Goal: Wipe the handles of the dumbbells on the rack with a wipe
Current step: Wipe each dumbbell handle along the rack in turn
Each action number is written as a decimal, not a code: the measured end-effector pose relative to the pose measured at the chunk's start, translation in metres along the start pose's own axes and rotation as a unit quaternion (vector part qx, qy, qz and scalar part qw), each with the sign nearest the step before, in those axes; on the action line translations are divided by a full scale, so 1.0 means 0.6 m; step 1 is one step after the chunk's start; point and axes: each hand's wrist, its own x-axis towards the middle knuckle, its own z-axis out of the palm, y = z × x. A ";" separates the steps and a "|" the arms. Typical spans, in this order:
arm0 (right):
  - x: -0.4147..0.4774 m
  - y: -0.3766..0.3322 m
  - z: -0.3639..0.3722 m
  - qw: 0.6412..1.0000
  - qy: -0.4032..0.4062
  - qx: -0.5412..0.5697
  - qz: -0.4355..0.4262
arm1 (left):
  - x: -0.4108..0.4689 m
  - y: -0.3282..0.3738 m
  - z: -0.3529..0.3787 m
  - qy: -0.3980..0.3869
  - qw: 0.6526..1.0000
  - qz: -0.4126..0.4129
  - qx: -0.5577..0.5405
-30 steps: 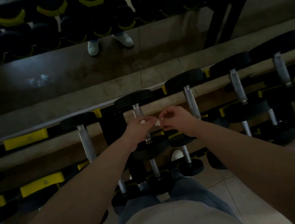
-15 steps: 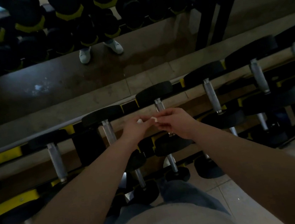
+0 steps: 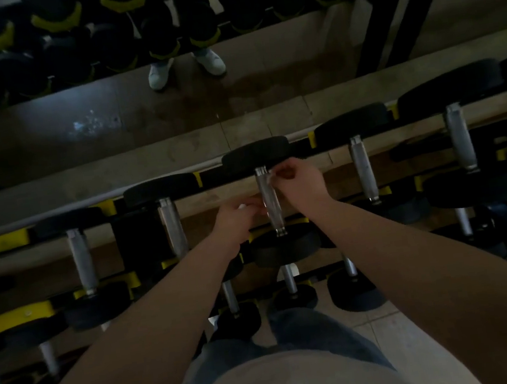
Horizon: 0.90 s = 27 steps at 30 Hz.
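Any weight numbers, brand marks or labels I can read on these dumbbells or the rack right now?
None can be read.
Dumbbell heads, such as the black one above the hands: dark, no visible numbers.
Yellow rack tabs: no print, only a small fastener.
White wipe at the left hand: too small and blurred to show any text.

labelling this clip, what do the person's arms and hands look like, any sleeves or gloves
Both forearms are bare up to the frame edge, with no sleeves in view. The left hand and right hand wear no gloves, and no watch, ring or wristband shows in this dim light.
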 end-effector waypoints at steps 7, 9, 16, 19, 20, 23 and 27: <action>-0.014 0.045 -0.014 0.953 -0.179 -0.219 -0.110 | 0.013 -0.012 0.002 -0.009 1.000 -0.006 0.018; -0.025 0.061 -0.018 0.920 -0.245 -0.283 -0.116 | 0.018 -0.015 0.004 -0.010 0.999 -0.024 0.023; 0.012 0.024 -0.005 0.975 -0.086 -0.163 -0.123 | 0.026 -0.016 0.012 0.001 0.999 -0.041 -0.009; 0.031 0.013 0.004 0.975 -0.071 -0.170 -0.126 | 0.030 -0.018 0.014 0.009 0.998 -0.052 -0.015; 0.025 0.016 0.001 0.974 -0.081 -0.172 -0.126 | 0.031 -0.018 0.012 0.012 0.998 -0.057 -0.015; -0.011 0.042 -0.018 0.945 -0.190 -0.231 -0.130 | 0.037 -0.023 0.008 -0.003 0.997 -0.066 -0.036; -0.023 0.063 -0.024 0.903 -0.282 -0.304 -0.113 | 0.037 -0.032 0.012 -0.007 0.996 -0.078 -0.036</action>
